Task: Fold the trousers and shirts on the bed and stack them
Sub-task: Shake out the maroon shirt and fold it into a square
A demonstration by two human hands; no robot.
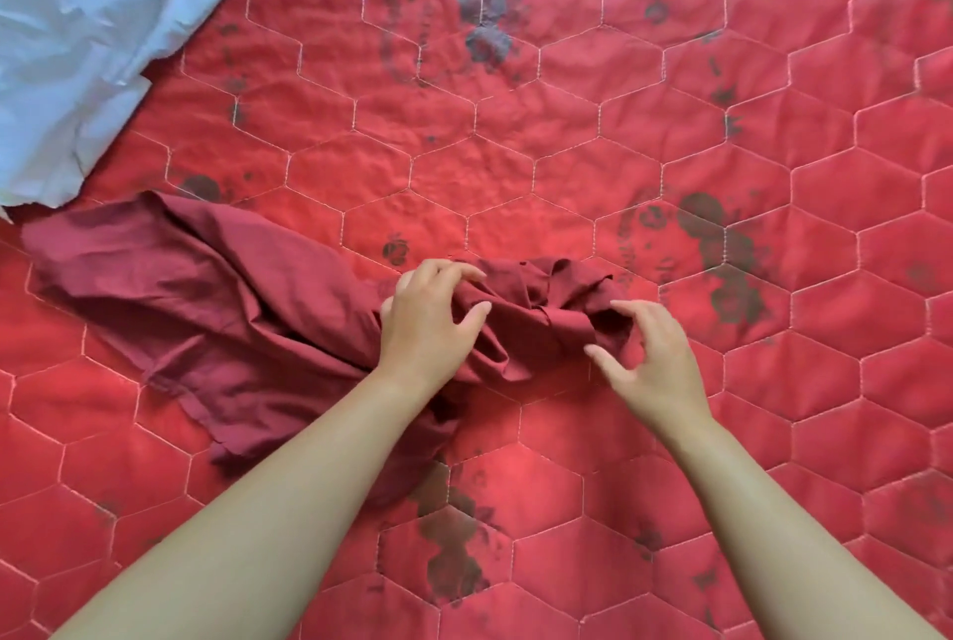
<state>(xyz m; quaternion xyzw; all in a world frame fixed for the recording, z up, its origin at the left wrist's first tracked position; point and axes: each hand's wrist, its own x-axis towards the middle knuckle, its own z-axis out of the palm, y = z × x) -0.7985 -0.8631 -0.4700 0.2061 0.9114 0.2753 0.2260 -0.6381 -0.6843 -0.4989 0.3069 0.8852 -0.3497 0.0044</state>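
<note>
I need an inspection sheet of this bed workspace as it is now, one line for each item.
Surface: red quilted bedspread, hexagon stitching, dark flower prints.
Job's things: maroon garment crumpled, not folded, lying from left to centre; light blue garment wrinkled at upper left, partly out of view.
Clutter: nothing seen.
Grippers: left hand grips the maroon garment's bunched middle; right hand has bent fingers at its right end, grip unclear.
Cables: nothing seen.
Surroundings: nothing seen beyond the bedspread.

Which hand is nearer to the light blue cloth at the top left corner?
Left. The left hand grips the maroon garment, below and right of the light blue cloth; the right hand is farther right still.
</note>
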